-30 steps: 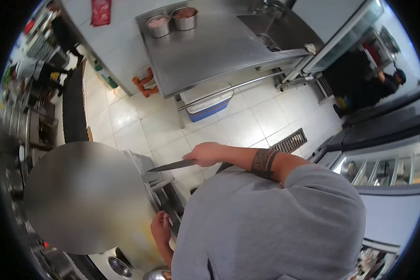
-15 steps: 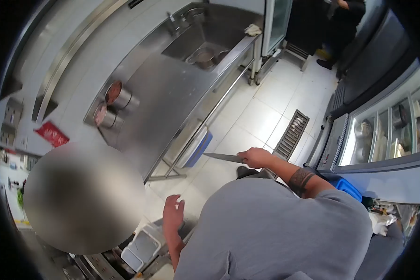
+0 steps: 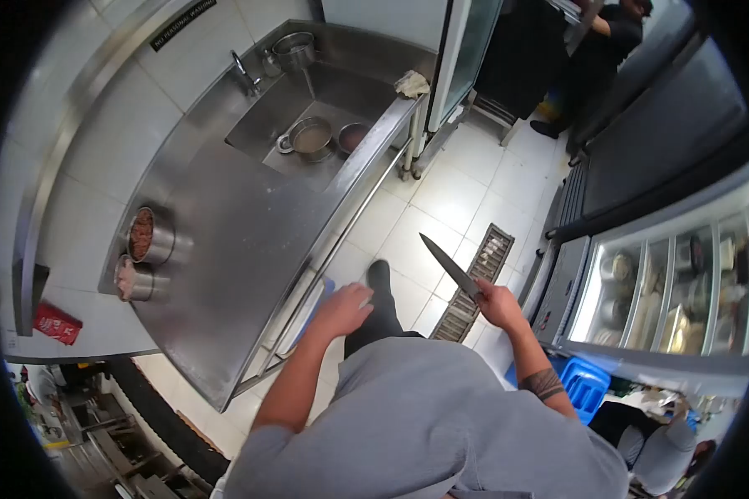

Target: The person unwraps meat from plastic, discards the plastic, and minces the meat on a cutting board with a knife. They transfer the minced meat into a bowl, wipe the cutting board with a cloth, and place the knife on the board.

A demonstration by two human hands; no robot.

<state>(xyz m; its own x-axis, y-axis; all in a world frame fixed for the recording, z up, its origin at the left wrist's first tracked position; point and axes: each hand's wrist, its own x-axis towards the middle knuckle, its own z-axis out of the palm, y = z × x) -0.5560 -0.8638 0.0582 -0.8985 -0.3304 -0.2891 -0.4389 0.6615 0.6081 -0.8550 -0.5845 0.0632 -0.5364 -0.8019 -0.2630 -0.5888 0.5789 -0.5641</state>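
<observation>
A kitchen knife point(image 3: 449, 263) is in my right hand point(image 3: 498, 304), its fingers wrapped round the handle and the long blade pointing forward and to the left, over the floor. My left hand point(image 3: 344, 310) hangs free in front of my body with its fingers loosely bent and nothing visible in it. Nearest to that hand is the edge of the steel counter point(image 3: 250, 249). On the counter's far left stand two metal pots, one with reddish-brown food point(image 3: 143, 235) and one with pale pink food point(image 3: 129, 279).
A sink point(image 3: 250, 137) holding several pots lies ahead left, with a cloth point(image 3: 412, 84) on its corner. On the right stands a lit glass-front fridge point(image 3: 574, 287), a blue bin point(image 3: 585, 387) below it. A floor drain grate point(image 3: 493, 249) lies ahead. A person point(image 3: 616, 41) in dark clothes stands at the back.
My view has shifted forward along the counter, and a foot now shows ahead of me. My left hand has come up and forward. The knife stays in my right hand, now angled more forward.
</observation>
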